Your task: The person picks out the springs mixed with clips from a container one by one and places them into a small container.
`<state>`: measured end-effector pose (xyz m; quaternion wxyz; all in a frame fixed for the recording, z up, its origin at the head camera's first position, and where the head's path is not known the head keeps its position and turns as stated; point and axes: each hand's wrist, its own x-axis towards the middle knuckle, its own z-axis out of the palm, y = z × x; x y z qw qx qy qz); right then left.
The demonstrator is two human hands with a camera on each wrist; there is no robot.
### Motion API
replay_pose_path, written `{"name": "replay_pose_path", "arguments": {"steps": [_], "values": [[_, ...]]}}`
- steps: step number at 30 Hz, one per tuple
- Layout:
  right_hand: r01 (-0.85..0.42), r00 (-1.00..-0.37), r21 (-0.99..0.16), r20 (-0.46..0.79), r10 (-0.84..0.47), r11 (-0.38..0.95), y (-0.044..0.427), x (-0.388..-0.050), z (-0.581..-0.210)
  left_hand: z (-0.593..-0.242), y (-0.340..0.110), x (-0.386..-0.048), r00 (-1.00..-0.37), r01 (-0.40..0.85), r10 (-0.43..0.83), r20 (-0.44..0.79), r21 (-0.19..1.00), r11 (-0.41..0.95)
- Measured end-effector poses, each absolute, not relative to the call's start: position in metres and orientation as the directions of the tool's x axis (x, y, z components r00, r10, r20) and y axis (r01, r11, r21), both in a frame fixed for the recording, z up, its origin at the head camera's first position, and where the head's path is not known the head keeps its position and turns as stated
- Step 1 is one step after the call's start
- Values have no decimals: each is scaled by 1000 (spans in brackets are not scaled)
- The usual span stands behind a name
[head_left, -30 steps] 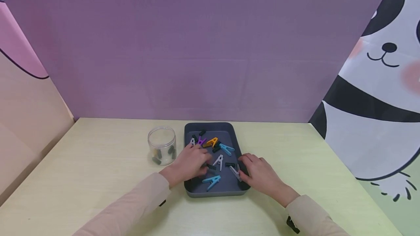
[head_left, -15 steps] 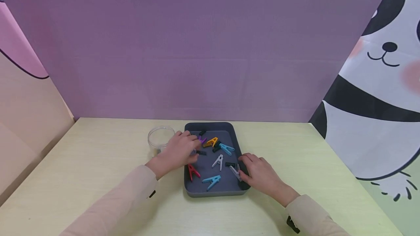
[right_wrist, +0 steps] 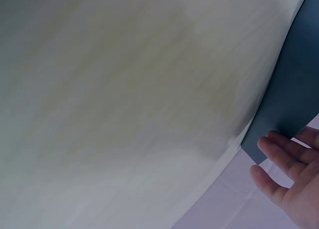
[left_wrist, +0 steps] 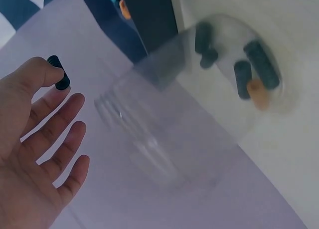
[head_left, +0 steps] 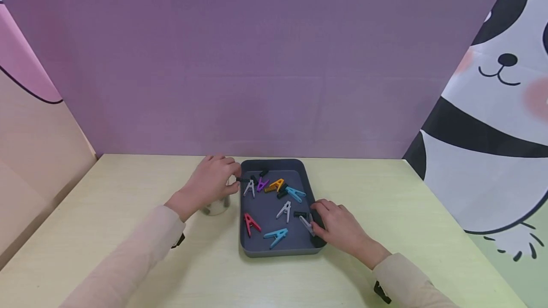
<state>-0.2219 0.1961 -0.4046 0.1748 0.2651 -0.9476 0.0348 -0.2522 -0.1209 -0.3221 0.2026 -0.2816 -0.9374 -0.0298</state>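
Pinching a black coil (left_wrist: 62, 80) with left hand (head_left: 207, 183), near clear jar (left_wrist: 154, 149), touching gray tray (head_left: 280, 254) with loosely extended right hand (head_left: 342, 228)

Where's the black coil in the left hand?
Upper left in the left wrist view, the black coil is pinched in the left hand, left of the clear jar. In the head view, it's at the left rim of the tray.

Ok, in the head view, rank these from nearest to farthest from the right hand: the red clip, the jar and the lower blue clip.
1. Lower blue clip: near end of the tray.
2. Red clip: tray's left side.
3. Jar: outside, left of the tray.
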Motion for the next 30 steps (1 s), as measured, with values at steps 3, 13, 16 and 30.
{"name": "replay_pose_path", "arguments": {"steps": [3,13,16,30], "values": [[-512,-800,25,348,-488,858,196,-222,-405,-320,-130,-253,-754,540,499,427,-29,841],[-515,-796,35,352,-493,856,197,-222,-407,-320,-159,-260,-802,486,416,429,65,871],[-513,-800,29,347,-490,858,196,-222,-406,-323,-166,-262,-817,465,394,420,77,882],[-511,-800,25,351,-486,859,196,-222,-406,-336,-177,-264,-838,433,378,394,59,900]]}}
